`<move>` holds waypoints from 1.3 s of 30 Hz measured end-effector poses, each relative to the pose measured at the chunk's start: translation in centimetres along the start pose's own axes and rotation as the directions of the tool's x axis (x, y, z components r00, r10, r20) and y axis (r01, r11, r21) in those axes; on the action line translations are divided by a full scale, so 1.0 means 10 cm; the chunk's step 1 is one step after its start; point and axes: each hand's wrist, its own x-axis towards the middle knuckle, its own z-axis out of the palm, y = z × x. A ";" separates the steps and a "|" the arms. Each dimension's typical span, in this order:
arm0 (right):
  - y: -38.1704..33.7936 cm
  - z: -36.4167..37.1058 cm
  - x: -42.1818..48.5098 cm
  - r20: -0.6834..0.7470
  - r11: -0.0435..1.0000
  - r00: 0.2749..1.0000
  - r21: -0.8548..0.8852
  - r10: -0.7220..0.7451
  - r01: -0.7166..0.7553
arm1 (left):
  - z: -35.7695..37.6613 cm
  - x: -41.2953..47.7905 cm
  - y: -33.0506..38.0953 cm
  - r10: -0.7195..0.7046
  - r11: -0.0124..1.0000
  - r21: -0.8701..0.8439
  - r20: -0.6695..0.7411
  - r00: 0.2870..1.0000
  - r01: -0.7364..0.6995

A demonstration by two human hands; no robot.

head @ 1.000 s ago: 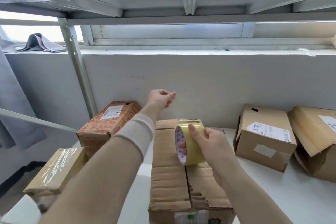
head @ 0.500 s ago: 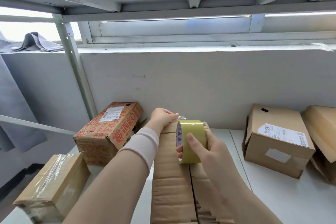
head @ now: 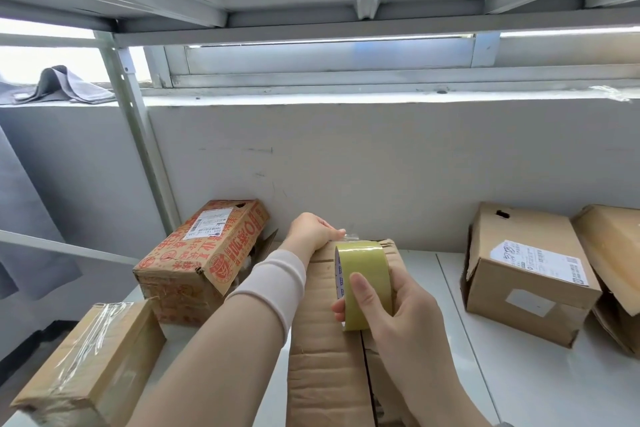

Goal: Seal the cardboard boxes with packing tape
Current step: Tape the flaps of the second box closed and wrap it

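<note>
A long brown cardboard box (head: pixel 322 367) lies in front of me on the white shelf, its two top flaps meeting along a centre seam. My right hand (head: pixel 391 308) grips a yellowish roll of packing tape (head: pixel 363 274) just above the seam. At the box's far end my left hand (head: pixel 313 230) pinches the clear free end of the tape (head: pixel 351 237) and holds it down on the edge. A short strip runs from the roll to those fingers.
A red-printed box (head: pixel 204 260) stands at the left, a plastic-wrapped box (head: pixel 86 364) near the front left corner. Two brown boxes (head: pixel 530 270) sit at the right, the far-right box (head: pixel 613 253) with torn flaps. A grey wall lies close behind, a shelf close overhead.
My left hand came down from mid-air to the box's far edge with the tape end. The roll in my right hand came down onto the box top.
</note>
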 end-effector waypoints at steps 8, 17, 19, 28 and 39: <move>0.01 0.01 0.00 0.012 0.999 1.000 -0.030 -0.026 0.026 | -0.16 -0.15 0.17 -0.176 0.869 0.492 0.219 0.960 0.047; 0.01 -0.02 0.00 0.014 0.997 0.998 -0.043 -0.064 0.065 | -0.08 -0.28 0.09 0.284 0.937 0.192 0.070 0.956 -0.292; 0.01 -0.01 -0.01 0.018 0.997 0.998 -0.043 -0.064 0.065 | -0.09 -0.39 0.07 0.250 0.945 0.179 0.135 0.959 -0.272; 0.15 -0.12 -0.07 0.177 0.985 0.984 -0.173 0.009 0.022 | -0.11 -0.49 0.03 0.282 0.930 0.189 0.182 0.942 -0.315; 0.03 -0.12 -0.05 0.109 0.984 0.994 -0.177 -0.003 0.022 | -0.10 -0.48 -0.06 0.355 0.916 0.170 0.079 0.931 -0.364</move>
